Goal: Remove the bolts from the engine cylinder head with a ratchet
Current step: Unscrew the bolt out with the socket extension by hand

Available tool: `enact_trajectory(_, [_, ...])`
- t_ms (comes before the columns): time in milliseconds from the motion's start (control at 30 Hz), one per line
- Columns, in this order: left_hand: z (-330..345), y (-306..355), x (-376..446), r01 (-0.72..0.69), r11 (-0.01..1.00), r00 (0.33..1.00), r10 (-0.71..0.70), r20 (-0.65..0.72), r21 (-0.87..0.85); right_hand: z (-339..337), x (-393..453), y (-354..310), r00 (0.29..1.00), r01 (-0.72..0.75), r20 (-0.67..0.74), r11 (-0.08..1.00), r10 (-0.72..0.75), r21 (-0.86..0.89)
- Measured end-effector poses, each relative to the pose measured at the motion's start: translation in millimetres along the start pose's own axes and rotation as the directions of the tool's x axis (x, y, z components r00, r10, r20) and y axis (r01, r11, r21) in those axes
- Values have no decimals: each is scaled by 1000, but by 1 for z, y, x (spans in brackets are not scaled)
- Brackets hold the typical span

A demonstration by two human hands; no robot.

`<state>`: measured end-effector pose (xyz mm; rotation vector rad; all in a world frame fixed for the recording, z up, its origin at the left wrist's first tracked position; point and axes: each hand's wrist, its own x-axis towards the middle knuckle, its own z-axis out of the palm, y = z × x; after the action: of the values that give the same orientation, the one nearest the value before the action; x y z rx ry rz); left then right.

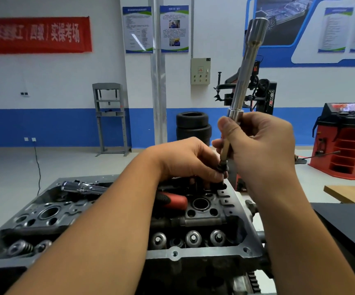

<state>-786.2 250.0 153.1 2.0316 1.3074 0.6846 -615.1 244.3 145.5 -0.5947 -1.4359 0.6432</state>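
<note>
The bolt [225, 150] is long, with a pale shank and a dark flanged lower end, and it is held up above the far right part of the engine cylinder head [204, 213]. Its upper end sits in a long silver socket extension [246, 67] that slants up and away toward the wall. The right hand [261, 141] has its fingers curled round the lower end of the extension, thumb pressed near the collar where the bolt enters it. The left hand [185, 158] reaches across from the left and pinches the dark lower end of the bolt with its fingertips; exactly how those fingers lie is partly hidden behind the hand.

The ratchet [82, 186], chrome with a red and black grip [172, 200], lies flat across the far side of the cylinder head, passing under the left forearm. Valve springs [193, 238] show in a row along the near side. Stacked tyres [193, 124] stand by the far wall.
</note>
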Motion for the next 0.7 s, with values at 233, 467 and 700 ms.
enact_trajectory(233, [5,-3,6,-95,992,992,101,-73,82,2,2,-5,999,-13,-33,1000,12,-13])
enact_trajectory(467, [9,1,4,-109,981,987,127,-103,163,4,3,-9,998,-15,-54,1000,14,-21])
enact_trajectory(700, [12,6,-1,-68,983,988,91,-125,171,-2,11,-24,993,14,-117,986,5,166])
